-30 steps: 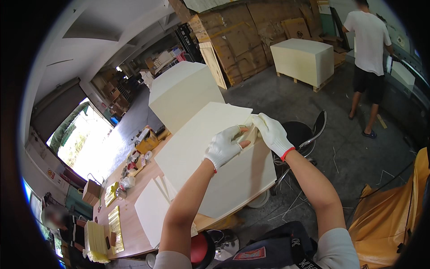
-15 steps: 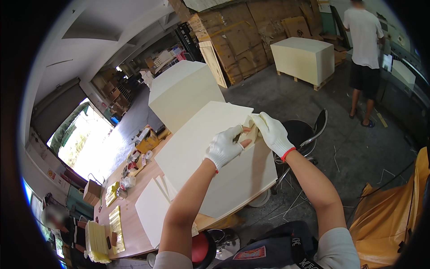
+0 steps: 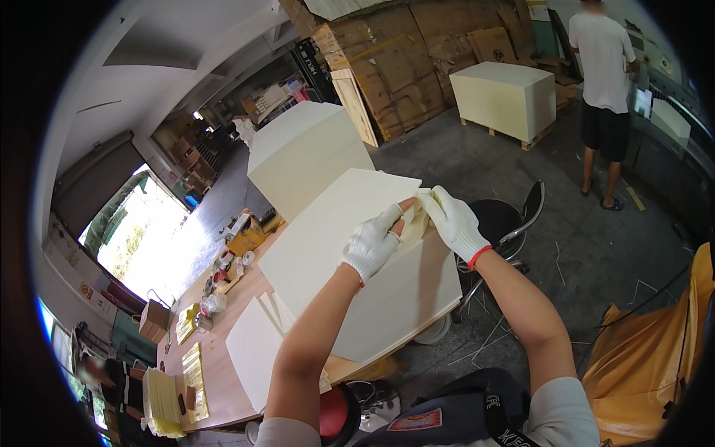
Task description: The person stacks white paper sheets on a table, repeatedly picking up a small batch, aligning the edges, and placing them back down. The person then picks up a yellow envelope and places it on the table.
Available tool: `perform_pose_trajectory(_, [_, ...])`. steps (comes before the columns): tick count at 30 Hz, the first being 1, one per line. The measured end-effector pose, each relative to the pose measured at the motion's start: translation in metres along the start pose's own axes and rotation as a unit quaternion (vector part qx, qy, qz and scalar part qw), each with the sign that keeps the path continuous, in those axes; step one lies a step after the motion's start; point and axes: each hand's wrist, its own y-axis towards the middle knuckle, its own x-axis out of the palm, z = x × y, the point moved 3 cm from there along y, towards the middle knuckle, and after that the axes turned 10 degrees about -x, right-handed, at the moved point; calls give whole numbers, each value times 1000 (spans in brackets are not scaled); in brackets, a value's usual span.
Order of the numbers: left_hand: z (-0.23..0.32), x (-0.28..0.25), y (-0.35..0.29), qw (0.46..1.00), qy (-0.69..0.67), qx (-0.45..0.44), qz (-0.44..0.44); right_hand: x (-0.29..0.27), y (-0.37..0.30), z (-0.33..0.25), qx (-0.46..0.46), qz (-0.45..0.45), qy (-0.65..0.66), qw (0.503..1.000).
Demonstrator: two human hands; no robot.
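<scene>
On the right end of the desk (image 3: 234,299), a thick stack of white sheets (image 3: 331,223), with a front face close along the near edge. At the stack's far right corner, turned-up sheets (image 3: 420,225), curled between both hands. Right hand (image 3: 453,221) gloved in white with a red cuff, with fingertips drawn together, pinching the turned-up sheets. Left hand (image 3: 372,244) likewise gloved, half curled, with bare thumb and forefinger slightly parted, the forefinger reaching to the right hand's fingertips; cannot tell if gripping anything.

Left of the stack, by the near edge, a flatter pile of white sheets (image 3: 249,357). Along the far edge, a white tape roll (image 3: 247,258) and an orange-brown box (image 3: 244,236). Toward the left end, a yellow packet (image 3: 195,372) and a block of yellowish boards (image 3: 159,395).

As for writing: white lettering on a black strap (image 3: 496,419); small print on a red patch (image 3: 415,422); pale lettering on a black machine frame (image 3: 309,63); a red symbol on a wall sign (image 3: 88,292).
</scene>
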Motion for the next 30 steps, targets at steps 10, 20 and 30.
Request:
perform_pose_trajectory(10, [12, -5, -2, 993, 48, -69, -83, 2, -1, 4, -3, 13, -5, 1000])
perform_pose_trajectory(20, [6, -1, -2, 999, 42, 7, -17, -2, -2, -3, 22, 9, 13, 1000])
perform_pose_trajectory(30, [14, -5, -4, 993, 84, -42, -66, 1, -3, 3, 17, 25, 6, 1000])
